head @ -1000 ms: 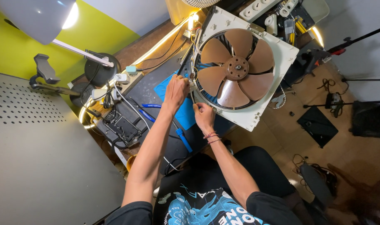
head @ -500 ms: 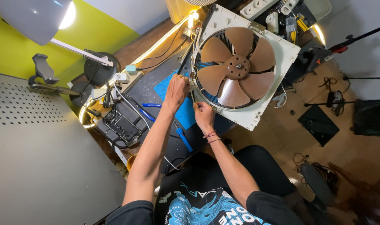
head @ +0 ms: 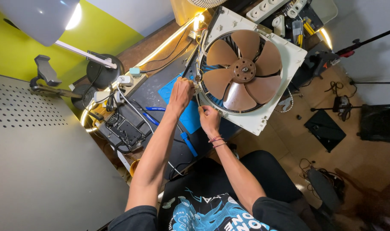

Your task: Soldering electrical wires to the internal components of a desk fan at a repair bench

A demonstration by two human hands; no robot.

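— What have we got on the bench?

— A big square exhaust fan [head: 246, 70], white frame, brown blades, lying across the far end of the dark workbench [head: 150, 92] with one corner hanging out over the floor. The blades face up at us, hub in the middle.

— And the hands?

— Both are at the near-left edge of the frame. The left hand [head: 180, 92] is up at the rim where a bunch of wires [head: 200, 40] runs along the frame; its fingers are curled together and pressed against the edge. I can't tell whether it pinches a wire or a small tool, the knuckles hide it.

— The right one?

— The right hand [head: 209, 119] is just below, closed into a loose fist against the lower-left rim of the frame, thumb side toward the fan. It looks clamped on the rim, though what's inside the fist doesn't show. There are thread bracelets on that wrist.

— What's under them?

— A blue mat [head: 190, 117], partly covered by the fan. A blue-handled screwdriver [head: 188, 143] lies on the bench near the right forearm, and blue-handled pliers [head: 154, 110] lie just beyond the left forearm.

— Anything else around?

— A black device [head: 126, 126] with a tangle of cables [head: 113, 96] sits at the left of the bench, next to a round black lamp base [head: 104, 72]. A power strip [head: 267, 9] runs along the far edge behind the fan, and a light strip [head: 169, 40] glows along the wooden edge.
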